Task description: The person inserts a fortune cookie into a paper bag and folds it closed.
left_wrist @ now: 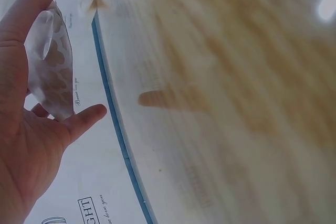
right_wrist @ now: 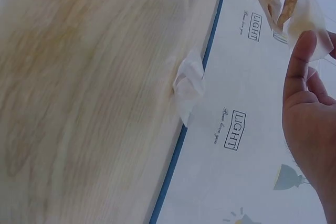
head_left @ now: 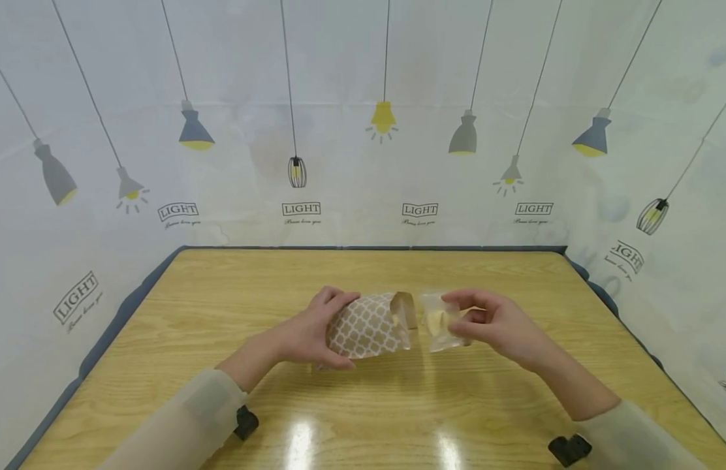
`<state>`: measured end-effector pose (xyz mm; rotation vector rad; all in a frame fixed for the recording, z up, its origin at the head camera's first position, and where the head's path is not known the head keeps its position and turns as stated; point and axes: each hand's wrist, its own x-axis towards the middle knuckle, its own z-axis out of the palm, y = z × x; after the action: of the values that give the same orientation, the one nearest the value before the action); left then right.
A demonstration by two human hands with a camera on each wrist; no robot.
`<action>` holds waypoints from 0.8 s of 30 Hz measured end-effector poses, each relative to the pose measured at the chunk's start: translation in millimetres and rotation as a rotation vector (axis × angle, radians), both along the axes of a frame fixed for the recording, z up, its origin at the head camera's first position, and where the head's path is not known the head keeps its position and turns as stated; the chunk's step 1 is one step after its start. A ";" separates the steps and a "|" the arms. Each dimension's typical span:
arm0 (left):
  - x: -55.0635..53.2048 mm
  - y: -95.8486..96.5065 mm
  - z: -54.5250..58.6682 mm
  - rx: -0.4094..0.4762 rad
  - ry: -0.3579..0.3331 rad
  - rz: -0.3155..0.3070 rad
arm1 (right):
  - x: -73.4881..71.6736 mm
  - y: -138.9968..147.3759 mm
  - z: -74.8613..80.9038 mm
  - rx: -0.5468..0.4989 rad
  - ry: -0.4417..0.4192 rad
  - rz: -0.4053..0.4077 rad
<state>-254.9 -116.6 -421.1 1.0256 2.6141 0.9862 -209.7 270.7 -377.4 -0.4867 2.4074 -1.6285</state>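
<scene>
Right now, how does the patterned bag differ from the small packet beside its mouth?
The patterned bag has a brown-and-white lattice print; the small packet is translucent, showing something pale yellow. The bag looks larger than the packet. The left hand holds the bag, whereas the right hand pinches the packet. Both are held in someone's fingers.

Head view: even light, two white glare spots low on yellow wood-grain tabletop [head_left: 392, 408], wide-angle stretch toward edges. Left wrist: hazy, tabletop grain smeared, blown-out streak top right. Right wrist: cool cast, soft.
</scene>
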 end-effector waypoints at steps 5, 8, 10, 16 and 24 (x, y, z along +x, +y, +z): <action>0.5 1.9 -0.4 0.002 -0.004 -0.004 | -0.5 -9.3 4.9 -0.006 0.001 0.014; 1.0 2.6 -0.9 0.004 -0.001 -0.008 | -2.0 -13.0 7.3 -0.002 -0.015 0.020; 1.6 3.0 -1.0 0.005 0.001 -0.011 | -3.1 -14.8 8.0 0.007 -0.023 0.020; 2.1 4.5 -1.4 0.009 0.008 -0.025 | -7.4 -20.6 5.7 0.012 -0.029 0.018; 1.6 6.7 -0.7 0.015 0.016 -0.028 | -9.8 -29.9 2.9 0.046 0.028 -0.001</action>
<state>-253.3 -109.9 -421.8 1.0754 2.6013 0.9966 -219.4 240.8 -374.4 -0.5030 2.4595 -1.5732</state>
